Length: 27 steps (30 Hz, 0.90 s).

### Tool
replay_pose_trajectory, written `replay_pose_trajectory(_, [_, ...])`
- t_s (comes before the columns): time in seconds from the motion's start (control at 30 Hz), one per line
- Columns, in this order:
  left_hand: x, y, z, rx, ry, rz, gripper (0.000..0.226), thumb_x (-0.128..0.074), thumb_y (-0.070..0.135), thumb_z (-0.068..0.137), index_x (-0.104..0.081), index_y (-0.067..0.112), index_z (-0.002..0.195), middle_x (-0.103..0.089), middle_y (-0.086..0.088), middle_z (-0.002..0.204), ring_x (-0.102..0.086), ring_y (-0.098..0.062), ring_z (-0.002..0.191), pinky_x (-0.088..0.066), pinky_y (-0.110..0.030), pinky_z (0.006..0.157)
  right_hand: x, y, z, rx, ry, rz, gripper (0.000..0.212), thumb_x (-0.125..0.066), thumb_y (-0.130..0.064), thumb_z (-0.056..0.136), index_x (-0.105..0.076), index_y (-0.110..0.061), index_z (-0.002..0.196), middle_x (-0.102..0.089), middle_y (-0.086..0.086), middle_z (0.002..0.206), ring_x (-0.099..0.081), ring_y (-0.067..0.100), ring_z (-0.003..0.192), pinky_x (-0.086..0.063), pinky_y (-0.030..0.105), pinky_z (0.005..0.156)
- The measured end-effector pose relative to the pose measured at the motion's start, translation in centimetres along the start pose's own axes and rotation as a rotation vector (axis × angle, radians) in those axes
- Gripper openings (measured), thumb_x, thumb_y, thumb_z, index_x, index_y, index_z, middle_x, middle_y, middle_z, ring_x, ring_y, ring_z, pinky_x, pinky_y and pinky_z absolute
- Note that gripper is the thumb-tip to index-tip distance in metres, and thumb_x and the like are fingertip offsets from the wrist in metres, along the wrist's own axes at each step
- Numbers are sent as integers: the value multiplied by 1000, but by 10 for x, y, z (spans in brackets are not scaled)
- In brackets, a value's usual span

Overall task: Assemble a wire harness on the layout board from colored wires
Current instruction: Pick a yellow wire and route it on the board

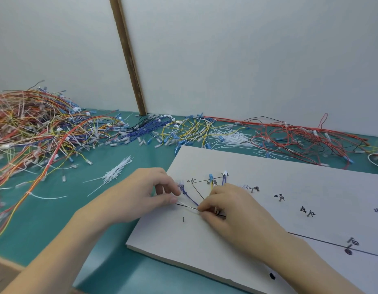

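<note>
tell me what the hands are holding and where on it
Both hands pinch a thin white strand, likely a cable tie, stretched between them on the layout board, one near each end.

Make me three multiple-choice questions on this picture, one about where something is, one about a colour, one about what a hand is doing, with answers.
1. Where does the loose bundle of white ties lie?
A. on the board
B. on the mat left of the board
C. against the wall

2. What colour is the mat?
A. teal
B. brown
C. black

3. What is the right hand doing?
A. hanging idle
B. pressing flat on the mat
C. pinching wires on the board

Answers:
1 B, the ties lie on the mat beside the board.
2 A, the mat is teal.
3 C, its fingers pinch the wires near the left hand.
</note>
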<state>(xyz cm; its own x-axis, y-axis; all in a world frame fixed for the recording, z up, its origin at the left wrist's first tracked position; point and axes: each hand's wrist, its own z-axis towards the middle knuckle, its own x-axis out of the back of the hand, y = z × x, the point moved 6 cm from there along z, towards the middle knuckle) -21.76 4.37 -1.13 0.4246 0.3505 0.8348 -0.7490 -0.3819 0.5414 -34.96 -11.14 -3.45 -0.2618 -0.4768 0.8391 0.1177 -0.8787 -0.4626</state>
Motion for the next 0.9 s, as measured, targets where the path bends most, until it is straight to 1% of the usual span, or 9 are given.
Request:
replay_pose_trajectory(0.17, [-2, -4, -2, 26, -17, 74, 10, -77, 38, 90, -75, 43, 98, -60, 22, 103, -57, -2, 101, -43, -16, 77, 0, 1, 0, -35, 39, 29, 12, -60, -28, 93, -71, -33, 94, -62, -17, 85, -53, 1, 88, -49, 26, 80])
replay_pose_trajectory(0.27, [-5, 3, 1, -32, -15, 67, 6, -71, 32, 96, -74, 37, 96, -62, 20, 100, -58, -4, 99, -44, -19, 82, 1, 1, -1, -48, 48, 56, 9, -61, -29, 93, -69, -33, 94, -62, -18, 82, -53, -1, 85, -45, 19, 76])
replay_pose_trajectory(0.3, [-4, 4, 2, -49, -6, 61, 7, -69, 29, 97, -72, 35, 96, -64, 20, 98, -59, -4, 97, -44, -16, 81, 2, 1, -2, -52, 53, 67, 8, -61, -30, 93, -68, -33, 94, -62, -18, 81, -53, -1, 84, -42, 16, 74])
replay_pose_trajectory(0.37, [-1, 4, 4, -51, 10, -2, 11, -67, 24, 99, -70, 33, 94, -68, 20, 92, -61, 3, 83, -41, -8, 70, 3, 1, -2, -59, 54, 77, 7, -61, -30, 93, -67, -33, 95, -62, -17, 80, -52, -1, 82, -39, 15, 71])
replay_pose_trajectory(0.43, [2, 1, 10, -34, 21, -92, 14, -69, 21, 98, -71, 32, 90, -71, 17, 86, -56, 7, 64, -39, -5, 60, 2, 2, -2, -67, 51, 67, 8, -62, -31, 93, -68, -33, 97, -60, -18, 79, -52, -1, 81, -38, 15, 71])
replay_pose_trajectory(0.57, [4, -7, 30, 15, 25, -157, 13, -78, 25, 91, -76, 38, 88, -70, 13, 87, -48, -1, 53, -38, -9, 55, 1, 2, -3, -87, 50, 50, 15, -62, -32, 96, -69, -36, 109, -59, -20, 80, -49, -7, 80, -38, 14, 74])
replay_pose_trajectory(0.73, [-2, -9, 47, 35, -89, -154, 18, -77, 16, 91, -77, 34, 89, -74, 14, 85, -62, 0, 69, -46, -12, 65, 1, -1, -3, -74, 29, 10, 22, -57, -34, 99, -70, -34, 117, -59, -18, 91, -47, -1, 88, -43, 22, 83])
replay_pose_trajectory(0.8, [-3, -12, 50, 50, -124, -173, 19, -77, 15, 91, -78, 34, 89, -75, 13, 85, -66, -9, 79, -53, -23, 73, 0, -3, -3, -69, 16, -10, 22, -53, -35, 101, -70, -32, 116, -57, -15, 93, -48, 3, 94, -45, 26, 86])
replay_pose_trajectory(0.9, [-3, -14, 52, 65, -145, -222, 19, -77, 11, 91, -80, 29, 90, -78, 5, 89, -69, -25, 89, -55, -37, 83, -1, -3, -4, -76, -1, -43, 25, -49, -35, 102, -70, -25, 111, -53, -13, 92, -47, 6, 93, -46, 31, 84])
